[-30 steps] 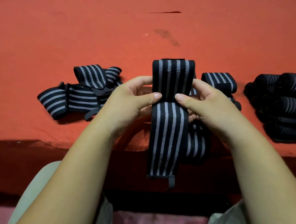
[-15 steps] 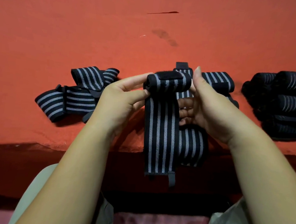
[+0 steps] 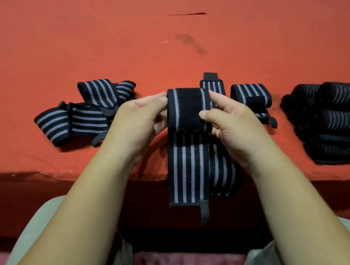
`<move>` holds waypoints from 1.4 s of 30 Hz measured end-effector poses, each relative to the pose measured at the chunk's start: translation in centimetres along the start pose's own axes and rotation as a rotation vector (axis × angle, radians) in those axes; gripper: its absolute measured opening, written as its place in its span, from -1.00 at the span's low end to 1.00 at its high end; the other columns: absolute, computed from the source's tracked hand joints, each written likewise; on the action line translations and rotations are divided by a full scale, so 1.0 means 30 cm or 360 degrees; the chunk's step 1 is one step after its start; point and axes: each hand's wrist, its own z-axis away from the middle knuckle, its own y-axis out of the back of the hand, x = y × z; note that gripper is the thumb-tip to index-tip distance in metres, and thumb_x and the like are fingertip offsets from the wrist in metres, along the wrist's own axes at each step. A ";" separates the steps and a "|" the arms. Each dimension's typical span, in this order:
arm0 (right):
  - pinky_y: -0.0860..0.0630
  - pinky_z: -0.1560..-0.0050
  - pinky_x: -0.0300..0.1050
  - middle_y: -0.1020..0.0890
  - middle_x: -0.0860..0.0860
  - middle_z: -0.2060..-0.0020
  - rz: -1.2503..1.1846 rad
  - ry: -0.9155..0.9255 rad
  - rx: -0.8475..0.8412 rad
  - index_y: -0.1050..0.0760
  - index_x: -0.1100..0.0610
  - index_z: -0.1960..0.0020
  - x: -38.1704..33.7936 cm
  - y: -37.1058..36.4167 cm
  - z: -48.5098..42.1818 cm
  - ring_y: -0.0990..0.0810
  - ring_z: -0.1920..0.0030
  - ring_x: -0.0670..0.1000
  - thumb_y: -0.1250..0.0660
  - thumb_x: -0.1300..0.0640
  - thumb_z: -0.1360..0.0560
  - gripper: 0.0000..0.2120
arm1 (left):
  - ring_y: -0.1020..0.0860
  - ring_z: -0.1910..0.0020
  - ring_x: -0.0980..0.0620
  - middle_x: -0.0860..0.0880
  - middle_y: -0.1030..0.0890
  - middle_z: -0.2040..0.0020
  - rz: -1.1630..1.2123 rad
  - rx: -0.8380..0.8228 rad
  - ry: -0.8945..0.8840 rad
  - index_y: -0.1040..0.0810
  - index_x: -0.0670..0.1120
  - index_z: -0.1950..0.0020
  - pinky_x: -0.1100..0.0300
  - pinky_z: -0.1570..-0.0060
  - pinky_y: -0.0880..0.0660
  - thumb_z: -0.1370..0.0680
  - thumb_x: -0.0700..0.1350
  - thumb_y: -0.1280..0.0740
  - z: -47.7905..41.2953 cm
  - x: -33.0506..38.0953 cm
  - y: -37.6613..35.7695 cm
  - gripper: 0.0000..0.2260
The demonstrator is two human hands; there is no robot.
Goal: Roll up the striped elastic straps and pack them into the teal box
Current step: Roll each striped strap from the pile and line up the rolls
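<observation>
Lying left of the left hand point(image 3: 136, 120), a loose heap of unrolled black straps with grey stripes point(image 3: 86, 113) waits on the red cloth-covered surface point(image 3: 114, 41), untouched. That hand pinches the left end of the roll, thumb on the front and fingers behind.

Between the hands is the black elastic strap with grey stripes point(image 3: 189, 172). A second ago it was held up flat. Half a second ago its top had curled into a thin coil. Now that coil is a fatter roll point(image 3: 188, 110), with a black fuzzy fastening patch facing the camera. So rolling is under way, though a long tail still hangs below the hands, over the surface's near edge.

The right hand point(image 3: 236, 129) clamps the roll's other end, thumb across the patch. Beyond it stands a small rolled strap point(image 3: 251, 95), and further right a stack of finished rolls point(image 3: 339, 122). No teal box is in view, so packing looks some way off.
</observation>
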 end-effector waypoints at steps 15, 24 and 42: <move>-0.50 -0.46 0.14 -0.65 -0.18 -0.38 0.0179 0.0088 -0.0138 -0.34 -0.18 -0.64 -0.011 0.016 0.008 -0.63 -0.37 -0.10 -0.32 0.21 -0.67 -0.40 | -0.74 -0.21 -0.14 -0.20 -0.71 -0.30 -0.0301 -0.0353 0.0102 -0.39 0.17 -0.66 -0.02 -0.07 -0.71 -0.67 -0.21 -0.44 0.013 0.016 0.055 -0.39; -0.62 -0.25 0.27 -0.76 0.00 -0.02 0.0272 0.0009 -0.0145 -0.66 -0.08 -0.33 -0.008 0.040 0.005 -0.72 0.00 0.03 -0.43 -0.11 -0.66 -0.73 | -0.69 -0.32 -0.12 -0.15 -0.72 -0.31 -0.0085 -0.0378 -0.0045 -0.55 -0.11 -0.54 0.03 -0.19 -0.65 -0.66 -0.36 -0.37 -0.007 -0.001 0.065 -0.56; -0.60 0.13 -0.22 -0.74 -0.16 0.09 0.0162 0.0252 0.0153 -0.67 -0.07 -0.13 -0.006 0.051 0.002 -0.70 0.18 -0.14 -0.57 0.15 -0.55 -0.79 | -0.70 -0.21 -0.16 -0.18 -0.73 -0.22 -0.0066 -0.0285 0.0264 -0.68 -0.30 -0.30 0.19 -0.08 -0.68 -0.72 -0.17 -0.36 -0.008 -0.002 0.052 -0.75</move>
